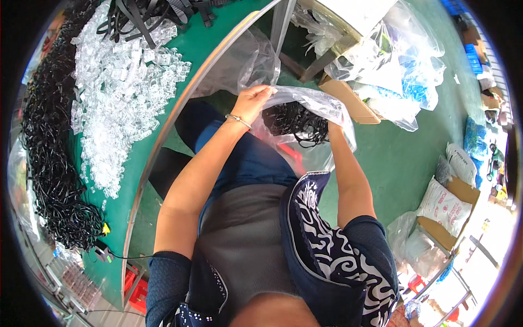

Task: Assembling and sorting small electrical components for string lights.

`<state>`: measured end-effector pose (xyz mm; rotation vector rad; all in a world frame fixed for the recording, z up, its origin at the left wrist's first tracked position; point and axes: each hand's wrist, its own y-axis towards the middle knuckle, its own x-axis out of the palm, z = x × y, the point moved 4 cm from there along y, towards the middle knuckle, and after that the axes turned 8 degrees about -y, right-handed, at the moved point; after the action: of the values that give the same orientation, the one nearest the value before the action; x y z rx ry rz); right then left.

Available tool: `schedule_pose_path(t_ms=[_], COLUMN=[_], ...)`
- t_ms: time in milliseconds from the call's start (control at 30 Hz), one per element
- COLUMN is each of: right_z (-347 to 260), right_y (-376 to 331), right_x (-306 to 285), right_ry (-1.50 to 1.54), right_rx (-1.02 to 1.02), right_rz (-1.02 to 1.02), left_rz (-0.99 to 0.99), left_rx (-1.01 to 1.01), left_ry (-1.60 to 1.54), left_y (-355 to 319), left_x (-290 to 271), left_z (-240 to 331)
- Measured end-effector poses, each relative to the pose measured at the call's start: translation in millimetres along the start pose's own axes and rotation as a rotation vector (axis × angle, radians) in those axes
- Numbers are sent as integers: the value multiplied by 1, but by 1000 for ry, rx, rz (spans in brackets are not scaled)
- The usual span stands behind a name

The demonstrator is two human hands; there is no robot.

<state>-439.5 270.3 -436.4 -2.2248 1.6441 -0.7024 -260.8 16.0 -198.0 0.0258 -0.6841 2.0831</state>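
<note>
My left hand [255, 102] is closed in a pinch on the edge of a clear bag [321, 99]. My right hand [334, 129] is mostly hidden at the other side of the bag's mouth, so I cannot tell how far open it is or what it has hold of. The bunch of black cords [297, 121] sits in the bag's mouth, between my two hands. Its long way runs from side to side, and its right end is up against my right hand, so that hand is nearer. A few loops hang down toward me. Past my hands, a cardboard box [348, 101] is on the right. On my left is the green bench [117, 234], with a pile of clear little pieces [125, 109] on it.
</note>
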Motion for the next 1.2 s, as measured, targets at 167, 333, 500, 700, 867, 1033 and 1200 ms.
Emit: schedule_pose_path(t_ms=[167,333,500,700,867,1033,1200], right_z=[-7,-8,2,33,47,47,67], right_y=[-2,-1,5,-52,-94,-138,-142], right_x=[5,4,-14,-84,-60,-30,-58], right_ry=[-371,-707,-263,-1226,-1459,-1983,-1938], right_rx=[-90,161,128,-24,438,281,346], right_rz=[117,155,124,93,-355,-731,-645], left_rz=[-21,-8,8,83,103,123,42], left_rx=[69,151,139,85,63,20,24], left_ry=[57,19,27,61,-18,-54,-54], left_y=[-1,-6,-12,-8,-2,-10,-39], left_x=[12,18,17,4,0,-2,-27], left_z=[0,0,-1,3,1,2,0])
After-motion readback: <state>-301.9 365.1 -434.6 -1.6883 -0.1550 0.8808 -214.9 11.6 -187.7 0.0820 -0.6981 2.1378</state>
